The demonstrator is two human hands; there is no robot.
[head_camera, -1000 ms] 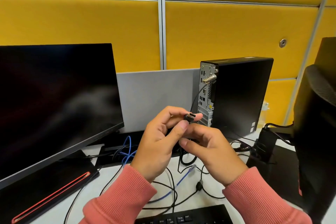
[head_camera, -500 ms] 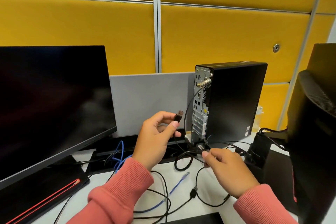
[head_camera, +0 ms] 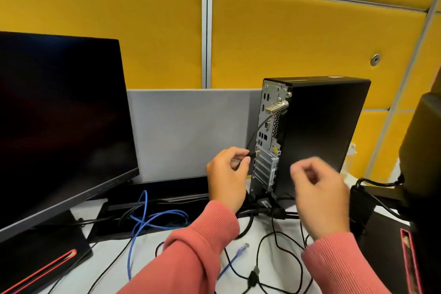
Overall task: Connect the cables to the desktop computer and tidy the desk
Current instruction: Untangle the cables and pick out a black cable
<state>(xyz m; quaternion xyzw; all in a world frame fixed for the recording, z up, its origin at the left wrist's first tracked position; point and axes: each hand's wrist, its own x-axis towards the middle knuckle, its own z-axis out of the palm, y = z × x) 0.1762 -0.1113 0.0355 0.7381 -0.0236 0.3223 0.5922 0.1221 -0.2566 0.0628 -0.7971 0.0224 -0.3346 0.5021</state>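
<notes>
Left hand brings a plug to the back of the computer; right hand hovers blurred.

From the left: one large black flat monitor [head_camera: 59, 122] stands on the white table [head_camera: 281, 253], with one loose blue network cable [head_camera: 143, 219] and several tangled thin black cables [head_camera: 279, 246] on the tabletop. The left hand [head_camera: 226, 174] pinches one small black cable plug [head_camera: 251, 154], its tip at the rear port panel of the one upright black desktop computer [head_camera: 317, 131]. The right hand [head_camera: 317, 188], fingers loosely curled and holding nothing, hangs in front of the tower. One second dark monitor [head_camera: 422, 169] stands at the far right.
</notes>
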